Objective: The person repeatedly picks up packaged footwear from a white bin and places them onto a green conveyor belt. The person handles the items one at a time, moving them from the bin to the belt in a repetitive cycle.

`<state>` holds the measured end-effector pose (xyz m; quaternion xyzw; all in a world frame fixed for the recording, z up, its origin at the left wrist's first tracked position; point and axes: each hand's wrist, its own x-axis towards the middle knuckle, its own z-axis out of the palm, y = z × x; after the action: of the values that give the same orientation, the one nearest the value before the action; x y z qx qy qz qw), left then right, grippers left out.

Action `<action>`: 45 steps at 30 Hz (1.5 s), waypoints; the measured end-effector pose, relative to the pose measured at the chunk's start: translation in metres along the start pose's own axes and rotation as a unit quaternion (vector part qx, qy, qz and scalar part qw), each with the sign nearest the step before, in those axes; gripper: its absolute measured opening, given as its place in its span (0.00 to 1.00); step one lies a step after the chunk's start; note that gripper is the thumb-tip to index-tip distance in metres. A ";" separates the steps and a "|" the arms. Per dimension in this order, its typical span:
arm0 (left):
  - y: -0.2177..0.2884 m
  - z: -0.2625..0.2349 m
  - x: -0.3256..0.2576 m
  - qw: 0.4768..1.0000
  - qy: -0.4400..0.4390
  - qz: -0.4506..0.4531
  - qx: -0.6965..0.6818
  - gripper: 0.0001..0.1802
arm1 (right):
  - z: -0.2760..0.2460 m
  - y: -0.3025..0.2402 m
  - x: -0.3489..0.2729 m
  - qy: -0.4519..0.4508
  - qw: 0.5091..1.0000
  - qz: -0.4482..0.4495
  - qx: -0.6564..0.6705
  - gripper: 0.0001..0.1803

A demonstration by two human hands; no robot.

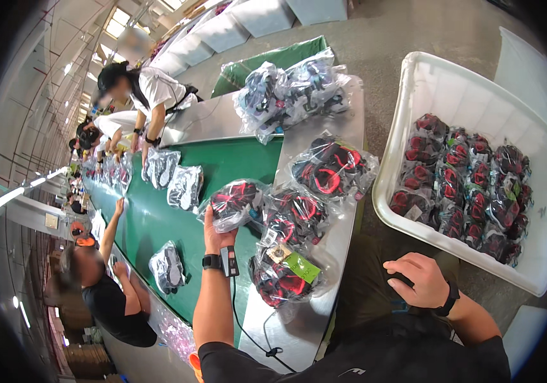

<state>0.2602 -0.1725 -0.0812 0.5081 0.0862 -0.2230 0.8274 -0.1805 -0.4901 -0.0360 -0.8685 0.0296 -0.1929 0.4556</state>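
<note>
My left hand point(217, 238) is closed from below on a clear plastic bag holding black-and-red shoes point(238, 199), raised at the edge of the green conveyor belt point(213, 166). Beside it on the metal table lie more bagged black-and-red shoes point(296, 216), and nearer me another such bag point(284, 274) with a green label. A further bag of red-and-black shoes point(334, 167) lies beyond. My right hand point(419, 279) hangs over my lap, fingers loosely curled with a gap to the thumb; nothing shows clearly in it.
At right stands a white plastic tub point(391, 210) with rows of bagged shoes. Bagged shoes with grey soles point(168, 267) lie on the belt. Blue-grey bagged shoes point(289, 89) are heaped at the table's far end. Co-workers point(117, 300) line both sides. A cable point(241, 319) runs from my left wrist.
</note>
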 end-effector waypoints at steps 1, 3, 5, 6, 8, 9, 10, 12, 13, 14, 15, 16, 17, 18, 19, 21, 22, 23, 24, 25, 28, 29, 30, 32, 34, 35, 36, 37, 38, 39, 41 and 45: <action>0.003 -0.003 0.005 0.999 0.031 0.015 -0.016 0.30 | -0.002 -0.003 -0.003 0.004 1.000 -0.006 0.000 0.20; 0.015 -0.005 0.002 0.997 0.024 0.041 -0.057 0.20 | -0.006 -0.011 -0.011 0.022 1.000 -0.009 0.010 0.20; 0.037 0.003 -0.017 0.990 -0.103 0.089 0.019 0.28 | -0.010 -0.016 -0.019 0.027 1.000 -0.003 0.014 0.19; 0.042 0.009 -0.038 0.988 -0.141 0.066 0.023 0.32 | -0.009 -0.018 -0.021 0.033 0.999 -0.013 0.017 0.18; 0.042 0.036 -0.088 0.978 -0.208 -0.010 0.027 0.41 | -0.009 -0.021 -0.024 0.062 0.997 -0.048 -0.003 0.20; 0.042 0.050 -0.117 0.974 -0.218 -0.050 0.025 0.45 | -0.005 -0.025 -0.022 0.090 0.993 -0.070 -0.006 0.19; 0.040 0.065 -0.145 0.953 -0.284 -0.091 0.043 0.49 | -0.001 -0.032 -0.023 0.123 0.989 -0.079 0.004 0.20; -0.004 0.097 -0.181 0.889 -0.309 0.183 0.284 0.44 | 0.002 -0.045 -0.019 0.156 0.982 -0.095 0.043 0.24; -0.024 0.108 -0.197 0.824 -0.266 0.326 0.380 0.42 | 0.003 -0.052 -0.016 0.156 0.979 -0.111 0.064 0.27; -0.038 0.119 -0.213 0.857 -0.280 0.272 0.336 0.38 | 0.003 -0.059 -0.012 0.166 0.976 -0.128 0.059 0.30; -0.050 0.126 -0.231 0.902 -0.290 0.159 0.277 0.36 | 0.003 -0.066 -0.009 0.180 0.971 -0.147 0.057 0.33; -0.063 0.134 -0.250 0.936 -0.277 0.048 0.211 0.33 | 0.002 -0.072 -0.010 0.182 0.970 -0.154 0.038 0.35; -0.078 0.143 -0.267 0.950 -0.259 -0.122 0.124 0.33 | -0.001 -0.077 -0.012 0.185 0.970 -0.158 0.019 0.37; -0.093 0.156 -0.276 0.931 -0.300 -0.092 0.186 0.32 | -0.004 -0.080 -0.015 0.185 0.971 -0.155 0.003 0.39; -0.109 0.169 -0.284 0.907 -0.348 -0.068 0.228 0.32 | -0.008 -0.081 -0.020 0.188 0.971 -0.140 -0.054 0.41; -0.131 0.191 -0.304 0.906 -0.315 -0.024 0.282 0.30 | -0.019 -0.077 -0.030 0.184 0.966 -0.098 -0.155 0.45; -0.141 0.204 -0.309 0.922 -0.305 -0.052 0.232 0.30 | -0.027 -0.072 -0.036 0.203 0.958 -0.085 -0.184 0.43; -0.148 0.216 -0.313 0.937 -0.294 -0.077 0.173 0.32 | -0.034 -0.067 -0.040 0.213 0.947 -0.057 -0.232 0.42; -0.153 0.228 -0.316 0.922 -0.337 -0.071 0.179 0.36 | -0.041 -0.064 -0.043 0.235 0.929 -0.028 -0.284 0.40; -0.162 0.237 -0.323 0.912 -0.383 -0.068 0.131 0.39 | -0.049 -0.060 -0.047 0.249 0.910 0.008 -0.331 0.39; -0.176 0.261 -0.329 0.854 -0.482 -0.060 0.186 0.42 | -0.097 -0.033 -0.065 0.258 0.933 -0.004 -0.250 0.26; -0.175 0.265 -0.330 0.838 -0.498 -0.070 0.214 0.45 | -0.114 -0.025 -0.072 0.229 0.951 0.033 -0.207 0.24; -0.174 0.267 -0.330 0.822 -0.514 -0.060 0.238 0.44 | -0.131 -0.019 -0.082 0.248 0.945 0.042 -0.207 0.23; -0.164 0.264 -0.328 0.809 -0.520 -0.059 0.269 0.41 | -0.162 -0.002 -0.102 0.269 0.923 0.045 -0.271 0.24; -0.146 0.255 -0.319 0.809 -0.507 -0.070 0.288 0.38 | -0.193 0.023 -0.133 0.244 0.905 0.080 -0.340 0.27; -0.136 0.247 -0.313 0.817 -0.513 -0.073 0.253 0.32 | -0.206 0.039 -0.153 0.260 0.892 0.071 -0.364 0.28; -0.127 0.237 -0.309 0.823 -0.497 -0.063 0.267 0.31 | -0.218 0.056 -0.175 0.237 0.877 0.117 -0.402 0.29; -0.114 0.223 -0.306 0.827 -0.493 -0.038 0.268 0.30 | -0.230 0.080 -0.192 0.216 0.853 0.133 -0.457 0.32; -0.103 0.210 -0.301 0.829 -0.486 -0.016 0.277 0.29 | -0.237 0.096 -0.217 0.199 0.845 0.168 -0.466 0.34; -0.092 0.196 -0.298 0.836 -0.473 0.003 0.279 0.27 | -0.237 0.118 -0.234 0.210 0.840 0.159 -0.475 0.37; -0.066 0.163 -0.296 0.863 -0.389 0.029 0.320 0.26 | -0.236 0.143 -0.279 0.126 0.851 0.326 -0.392 0.41; -0.025 0.083 -0.285 0.915 -0.236 0.116 0.306 0.21 | -0.209 0.188 -0.328 0.172 0.855 0.395 -0.290 0.31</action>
<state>-0.0108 -0.1751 0.0431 0.6755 -0.2439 -0.2544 0.6477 -0.5362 -0.6882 -0.1817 -0.8296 0.5025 -0.1256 0.2085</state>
